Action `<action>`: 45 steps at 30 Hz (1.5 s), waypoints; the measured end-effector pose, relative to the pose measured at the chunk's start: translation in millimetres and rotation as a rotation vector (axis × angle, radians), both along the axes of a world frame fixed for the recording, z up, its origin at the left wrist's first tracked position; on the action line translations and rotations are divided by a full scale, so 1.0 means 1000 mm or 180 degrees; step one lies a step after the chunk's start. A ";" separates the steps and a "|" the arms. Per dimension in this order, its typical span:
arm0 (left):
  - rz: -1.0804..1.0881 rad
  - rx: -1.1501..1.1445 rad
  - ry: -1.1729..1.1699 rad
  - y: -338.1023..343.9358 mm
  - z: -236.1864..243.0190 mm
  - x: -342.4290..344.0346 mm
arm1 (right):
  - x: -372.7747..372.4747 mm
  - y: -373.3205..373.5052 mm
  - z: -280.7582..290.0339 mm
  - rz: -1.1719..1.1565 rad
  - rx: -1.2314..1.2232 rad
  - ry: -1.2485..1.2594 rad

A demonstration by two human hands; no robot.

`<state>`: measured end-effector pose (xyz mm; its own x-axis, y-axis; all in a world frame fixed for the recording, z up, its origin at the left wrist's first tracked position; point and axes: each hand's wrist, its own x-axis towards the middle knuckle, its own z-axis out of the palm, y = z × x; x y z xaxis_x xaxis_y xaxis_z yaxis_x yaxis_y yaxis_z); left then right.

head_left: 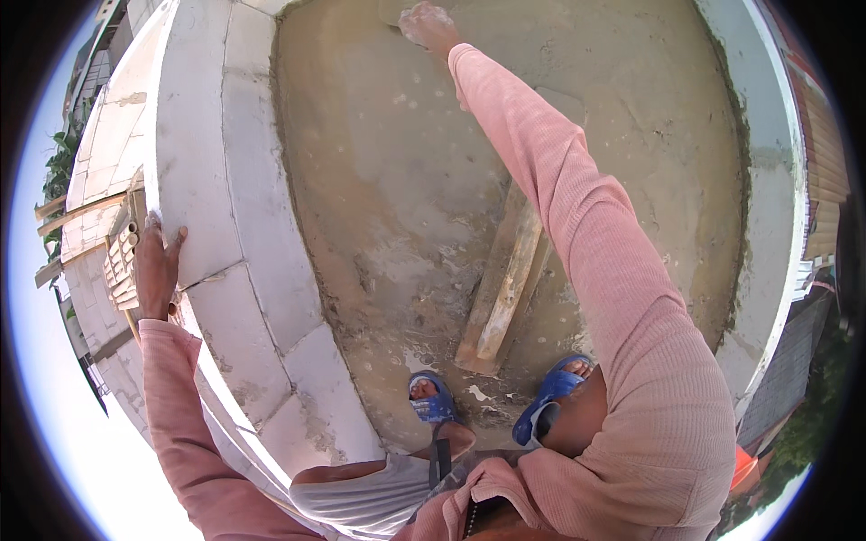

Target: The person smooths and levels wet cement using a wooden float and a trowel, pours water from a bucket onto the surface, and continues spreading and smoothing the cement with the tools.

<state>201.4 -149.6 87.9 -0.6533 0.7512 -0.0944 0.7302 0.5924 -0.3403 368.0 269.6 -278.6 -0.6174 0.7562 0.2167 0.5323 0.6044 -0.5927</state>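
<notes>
The wet layer (379, 189) covers the floor between two walls, with the left wall (194, 135) and the right wall (767, 180) bordering it. The left hand (158, 275) rests at the outer edge of the left wall, thumb spread from the fingers; no held object is visible. The right hand (428, 29) is at full reach, low over the wet layer near the upper edge of view. A flat plate (391, 12) shows just beside it; whether the hand grips this plate cannot be told. A plank (505, 298) lies on the wet layer, its near end between the sandals (433, 397).

Probable faults:
- Slip: the sandals stand on a wet surface while the body leans forward.
- Loss of support: the left hand could slide off the wall edge.
- Surface marks: a foot, the plank or a dragging sleeve (559, 171) could score the layer.
</notes>
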 end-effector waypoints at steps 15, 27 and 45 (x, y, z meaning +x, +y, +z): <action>0.0173 0.0077 -0.0167 0.020 -0.008 0.018 | 0.111 0.083 0.010 -0.1059 0.0091 -0.0323; -0.0243 0.0352 -0.0407 0.029 -0.012 0.014 | 0.114 0.024 0.054 -0.0242 0.0018 -0.0170; -0.0073 0.0191 -0.0187 0.022 -0.005 0.012 | 0.613 0.084 0.072 -0.1373 0.0851 -0.1805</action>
<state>213.2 -127.8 83.0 -0.6306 0.7713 -0.0864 0.7615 0.5934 -0.2610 980.9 354.1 -206.7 -0.3504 0.9221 0.1640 0.9333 0.3584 -0.0207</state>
